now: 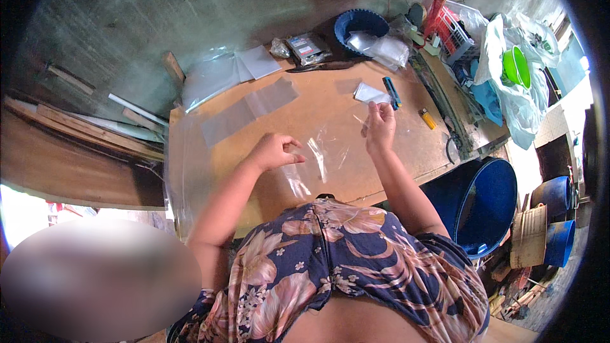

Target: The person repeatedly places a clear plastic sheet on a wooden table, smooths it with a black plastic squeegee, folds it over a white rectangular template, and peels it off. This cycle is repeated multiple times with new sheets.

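Observation:
My left hand [277, 151] hovers over the left part of the table, its fingers curved and a gap showing between thumb and forefinger. My right hand [381, 128] has its fingertips pinched on a thin piece of clear plastic film, whose outline is hard to make out. Shiny creased clear plastic [318, 159] lies between the two hands, and more of it sits just below the left one. Right beyond my right fingertips is a small stack of clear plastic bags [371, 93]. Beside that stack lies a blue and black cutter knife [392, 93].
The wooden table [330, 105] bears flat plastic sleeves [251, 112] at left and a yellow lighter [427, 119] at right. At the back stand a digital scale [307, 47] and a blue basket [361, 23]. A large blue barrel [486, 206] stands off the right edge.

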A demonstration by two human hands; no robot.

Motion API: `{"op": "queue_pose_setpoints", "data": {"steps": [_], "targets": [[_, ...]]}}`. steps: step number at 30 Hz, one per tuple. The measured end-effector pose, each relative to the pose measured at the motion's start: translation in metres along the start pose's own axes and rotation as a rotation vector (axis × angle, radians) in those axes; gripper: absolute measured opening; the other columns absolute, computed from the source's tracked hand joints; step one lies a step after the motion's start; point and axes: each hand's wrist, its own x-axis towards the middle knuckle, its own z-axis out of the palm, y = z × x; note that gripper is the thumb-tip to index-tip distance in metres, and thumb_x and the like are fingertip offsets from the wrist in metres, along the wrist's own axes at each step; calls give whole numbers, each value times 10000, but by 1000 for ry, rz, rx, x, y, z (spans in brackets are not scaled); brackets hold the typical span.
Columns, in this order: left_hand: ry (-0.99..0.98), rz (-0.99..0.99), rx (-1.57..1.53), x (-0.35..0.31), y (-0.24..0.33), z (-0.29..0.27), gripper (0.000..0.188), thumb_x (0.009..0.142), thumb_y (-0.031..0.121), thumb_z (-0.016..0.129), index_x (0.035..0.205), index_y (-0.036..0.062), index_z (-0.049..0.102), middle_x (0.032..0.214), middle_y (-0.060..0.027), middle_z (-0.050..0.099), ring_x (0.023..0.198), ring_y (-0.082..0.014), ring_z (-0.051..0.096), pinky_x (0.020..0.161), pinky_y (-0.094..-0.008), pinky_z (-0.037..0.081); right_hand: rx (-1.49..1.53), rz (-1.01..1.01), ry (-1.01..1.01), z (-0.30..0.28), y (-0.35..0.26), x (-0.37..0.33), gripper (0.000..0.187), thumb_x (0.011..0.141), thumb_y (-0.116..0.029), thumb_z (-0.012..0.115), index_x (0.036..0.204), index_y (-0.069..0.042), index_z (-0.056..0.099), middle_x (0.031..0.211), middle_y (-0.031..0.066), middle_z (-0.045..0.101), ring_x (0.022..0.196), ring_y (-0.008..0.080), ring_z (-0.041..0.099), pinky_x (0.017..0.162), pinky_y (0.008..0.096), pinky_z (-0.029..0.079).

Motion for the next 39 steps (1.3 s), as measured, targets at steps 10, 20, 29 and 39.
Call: {"op": "queue_pose_setpoints", "data": {"steps": [10,20,29,39], "targets": [[350,-569,-808,19,-42,52,185,935,228,443,892,62,512,829,-46,603,647,-101,575,592,-251,458,-253,-117,-9,-17,26,8,202,878,-199,578,789,-79,443,540,-14,410,345,77,354,289,251,283],[-374,-278,-370,-1,-99,4,309,810,318,664,963,70,557,773,-25,603,702,-85,560,662,-231,458,-579,104,81,-56,86,9,236,860,-228,593,786,-22,503,549,47,485,349,128,438,295,287,325],[-173,-404,-283,-7,-118,21,328,823,377,629,733,68,563,635,12,532,623,-97,543,559,-248,439,-1075,-163,74,-119,151,28,271,806,-235,646,785,8,527,620,156,558,583,281,582,557,394,467],[360,-200,855,-14,-108,40,229,724,243,648,855,78,559,865,-80,586,830,-272,566,720,-401,446,-1434,-508,-120,-77,93,-14,528,782,-205,620,1256,-96,414,1193,207,457,1097,357,460,873,391,410]]}}
